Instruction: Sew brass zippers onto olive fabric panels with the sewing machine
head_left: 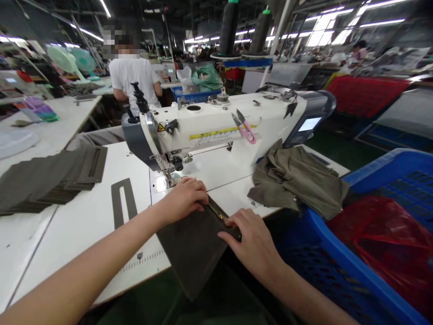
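Observation:
A dark olive fabric panel (pixel 192 253) with a brass-coloured zipper (pixel 218 212) along its edge lies partly on the sewing machine's bed and hangs over the table's front. My left hand (pixel 186 198) is closed on its upper end, close to the presser foot (pixel 169 177), with fingers curled over the cloth. Further down the zipper, my right hand (pixel 252 239) pinches the panel's edge between thumb and fingers. The white sewing machine (pixel 209 126) stands just behind both hands. Left of my forearm, a cut fabric piece with a slot (pixel 118 205) lies flat.
Stacked slotted fabric pieces (pixel 57 178) lie at the left. Crumpled olive cloth (pixel 297 178) sits right of the machine. A blue crate (pixel 338 253) holds a red plastic bag (pixel 389 243). Pink-handled scissors (pixel 245 128) rest against the machine. A person (pixel 133 79) works beyond.

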Action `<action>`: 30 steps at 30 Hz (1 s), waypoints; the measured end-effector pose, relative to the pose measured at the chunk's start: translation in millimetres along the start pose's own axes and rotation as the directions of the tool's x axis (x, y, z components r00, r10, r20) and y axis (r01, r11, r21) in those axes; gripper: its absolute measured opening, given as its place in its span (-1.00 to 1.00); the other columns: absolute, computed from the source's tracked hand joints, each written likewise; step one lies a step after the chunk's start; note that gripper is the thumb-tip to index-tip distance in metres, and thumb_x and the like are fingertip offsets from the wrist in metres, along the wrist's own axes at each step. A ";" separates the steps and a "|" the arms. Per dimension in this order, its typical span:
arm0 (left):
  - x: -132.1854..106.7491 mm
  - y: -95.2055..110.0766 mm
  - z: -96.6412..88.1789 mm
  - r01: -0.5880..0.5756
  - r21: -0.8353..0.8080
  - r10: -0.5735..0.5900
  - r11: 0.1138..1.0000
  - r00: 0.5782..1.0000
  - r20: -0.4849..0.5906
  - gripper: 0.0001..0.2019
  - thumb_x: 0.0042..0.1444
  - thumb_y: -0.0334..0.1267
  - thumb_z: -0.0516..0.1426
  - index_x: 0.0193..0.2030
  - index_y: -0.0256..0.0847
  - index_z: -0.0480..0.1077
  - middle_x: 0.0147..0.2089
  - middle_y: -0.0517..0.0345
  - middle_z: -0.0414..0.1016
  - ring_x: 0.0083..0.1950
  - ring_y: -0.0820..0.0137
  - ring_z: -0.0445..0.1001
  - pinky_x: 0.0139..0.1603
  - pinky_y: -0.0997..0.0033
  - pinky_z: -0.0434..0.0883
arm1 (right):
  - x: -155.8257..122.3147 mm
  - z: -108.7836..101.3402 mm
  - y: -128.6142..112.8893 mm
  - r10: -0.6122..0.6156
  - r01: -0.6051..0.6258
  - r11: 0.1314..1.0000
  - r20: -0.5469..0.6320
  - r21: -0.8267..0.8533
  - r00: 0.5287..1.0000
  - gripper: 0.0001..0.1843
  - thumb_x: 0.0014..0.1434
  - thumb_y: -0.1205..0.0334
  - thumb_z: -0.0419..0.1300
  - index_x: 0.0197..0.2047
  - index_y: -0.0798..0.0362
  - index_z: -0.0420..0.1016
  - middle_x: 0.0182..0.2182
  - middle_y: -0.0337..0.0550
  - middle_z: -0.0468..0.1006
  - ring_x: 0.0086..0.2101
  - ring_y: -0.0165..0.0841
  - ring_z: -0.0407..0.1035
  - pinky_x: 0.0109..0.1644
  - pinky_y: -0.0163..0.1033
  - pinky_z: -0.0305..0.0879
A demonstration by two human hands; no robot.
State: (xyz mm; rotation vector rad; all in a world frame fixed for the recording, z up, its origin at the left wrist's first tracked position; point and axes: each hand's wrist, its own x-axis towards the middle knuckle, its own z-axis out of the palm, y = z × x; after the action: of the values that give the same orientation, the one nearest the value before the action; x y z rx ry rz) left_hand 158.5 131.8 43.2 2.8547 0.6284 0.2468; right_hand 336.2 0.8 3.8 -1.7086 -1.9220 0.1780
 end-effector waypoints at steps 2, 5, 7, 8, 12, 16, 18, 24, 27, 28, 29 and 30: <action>5.6 -4.3 3.5 -0.001 -0.027 0.003 1.000 0.999 0.049 -0.95 0.05 -0.32 0.18 -0.31 -0.14 0.40 -0.20 0.19 0.37 -0.11 0.33 0.32 -0.01 0.27 0.15 | 1.4 4.3 -3.0 0.029 -0.029 0.999 0.025 -0.018 0.999 -0.87 0.01 0.31 0.24 -0.45 0.05 0.32 -0.46 -0.18 0.36 -0.35 -0.25 0.23 -0.25 -0.15 0.14; 5.0 1.3 -4.2 -0.002 -0.048 0.006 0.999 0.997 0.074 -0.94 0.08 -0.39 0.13 -0.40 -0.18 0.37 -0.26 0.21 0.37 -0.14 0.35 0.32 -0.04 0.31 0.15 | 6.1 -4.3 -3.2 -0.022 0.021 1.000 0.065 0.004 0.998 -0.86 0.08 0.38 0.15 -0.48 0.05 0.28 -0.46 -0.18 0.34 -0.35 -0.26 0.22 -0.26 -0.16 0.13; 2.3 11.0 -17.0 0.017 -0.073 -0.011 0.997 0.997 0.077 -0.91 0.10 -0.42 0.09 -0.41 -0.20 0.34 -0.28 0.20 0.38 -0.17 0.36 0.34 -0.09 0.37 0.19 | 11.6 -17.2 0.0 -0.111 0.109 0.993 0.061 0.034 0.992 -0.85 0.14 0.38 0.07 -0.46 0.05 0.25 -0.44 -0.16 0.34 -0.34 -0.28 0.22 -0.26 -0.18 0.15; 1.2 16.6 -24.2 0.044 -0.087 -0.037 0.995 0.996 0.078 -0.91 0.11 -0.42 0.07 -0.39 -0.21 0.32 -0.30 0.19 0.39 -0.20 0.37 0.35 -0.15 0.40 0.22 | 15.5 -24.2 2.7 -0.159 0.157 0.987 0.044 0.033 0.986 -0.85 0.18 0.36 0.03 -0.44 0.05 0.24 -0.43 -0.15 0.34 -0.35 -0.29 0.23 -0.27 -0.19 0.16; 3.1 33.6 -49.0 0.196 -0.054 -0.195 0.979 0.980 0.034 -0.92 0.15 -0.42 0.02 -0.30 -0.19 0.30 -0.39 0.24 0.41 -0.37 0.41 0.38 -0.39 0.49 0.25 | 41.1 -50.1 15.9 -0.324 0.319 0.938 -0.012 -0.135 0.946 -0.77 0.28 0.28 -0.12 -0.40 0.07 0.22 -0.52 -0.19 0.32 -0.49 -0.35 0.24 -0.40 -0.25 0.14; 9.8 43.1 -67.3 0.123 0.033 -0.116 0.992 0.980 -0.161 -0.86 0.15 -0.41 0.03 -0.15 -0.21 0.32 -0.28 0.16 0.47 -0.27 0.38 0.43 -0.29 0.45 0.32 | 67.6 -89.1 12.3 -0.537 0.449 0.794 -0.125 -0.410 0.834 -0.78 0.27 0.28 -0.08 -0.37 0.10 0.29 -0.53 -0.15 0.37 -0.50 -0.33 0.27 -0.42 -0.23 0.14; 6.4 49.0 -73.8 0.040 0.156 0.005 0.987 0.961 -0.277 -0.86 0.18 -0.39 0.01 -0.15 -0.22 0.34 -0.23 0.10 0.47 -0.23 0.35 0.43 -0.23 0.38 0.34 | 67.9 -109.8 -1.1 -0.665 0.501 0.696 -0.196 -0.514 0.721 -0.82 0.24 0.32 -0.03 -0.34 0.12 0.34 -0.49 -0.06 0.43 -0.44 -0.27 0.30 -0.38 -0.19 0.16; -45.4 46.4 -36.0 0.033 0.460 0.252 0.887 0.801 -0.543 -0.85 0.17 -0.47 0.00 -0.17 -0.29 0.36 -0.20 0.02 0.48 -0.09 0.30 0.43 -0.07 0.27 0.39 | 15.9 -62.5 -47.9 -0.851 0.780 0.522 -0.151 -0.345 0.503 -0.65 0.17 0.54 -0.15 -0.36 0.18 0.44 -0.49 -0.07 0.49 -0.45 -0.31 0.32 -0.34 -0.17 0.17; -74.4 32.6 -0.6 0.024 0.404 0.125 0.914 0.933 -0.338 -0.77 0.19 -0.49 -0.09 -0.24 -0.32 0.38 -0.20 -0.05 0.48 -0.09 0.30 0.45 0.01 0.25 0.40 | 1.7 -12.5 -53.5 -0.833 0.835 0.543 -0.185 -0.091 0.522 -0.64 0.14 0.55 -0.14 -0.48 0.15 0.41 -0.68 -0.20 0.34 -0.62 -0.40 0.19 -0.50 -0.24 0.07; -81.3 30.0 6.8 0.077 0.348 0.026 0.934 0.959 -0.281 -0.76 0.18 -0.49 -0.10 -0.21 -0.33 0.38 -0.12 -0.08 0.46 -0.05 0.29 0.43 0.03 0.25 0.39 | 4.0 -4.9 -50.9 -0.806 0.816 0.578 -0.169 -0.016 0.567 -0.66 0.16 0.52 -0.11 -0.47 0.13 0.41 -0.67 -0.22 0.34 -0.61 -0.41 0.20 -0.48 -0.26 0.09; -86.2 29.2 11.2 0.133 0.283 -0.069 0.950 0.972 -0.226 -0.74 0.17 -0.49 -0.11 -0.17 -0.32 0.38 -0.06 -0.09 0.44 0.00 0.29 0.41 0.07 0.24 0.37 | 10.2 -2.4 -46.0 -0.747 0.759 0.650 -0.150 0.039 0.647 -0.70 0.19 0.46 -0.08 -0.44 0.11 0.42 -0.63 -0.21 0.38 -0.57 -0.41 0.24 -0.44 -0.26 0.12; -89.1 30.3 12.7 0.189 0.216 -0.149 0.958 0.971 -0.187 -0.72 0.15 -0.50 -0.11 -0.13 -0.30 0.37 0.00 -0.07 0.41 0.04 0.30 0.38 0.12 0.22 0.32 | 19.7 -3.8 -39.1 -0.657 0.664 0.745 -0.104 0.066 0.747 -0.73 0.21 0.40 -0.05 -0.41 0.09 0.43 -0.57 -0.18 0.43 -0.51 -0.40 0.28 -0.39 -0.27 0.15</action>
State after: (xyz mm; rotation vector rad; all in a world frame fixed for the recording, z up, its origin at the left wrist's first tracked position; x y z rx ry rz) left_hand 93.4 64.5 27.6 2.9973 0.9929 0.4164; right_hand 303.2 11.4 30.7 -0.8575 -2.2896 -0.0636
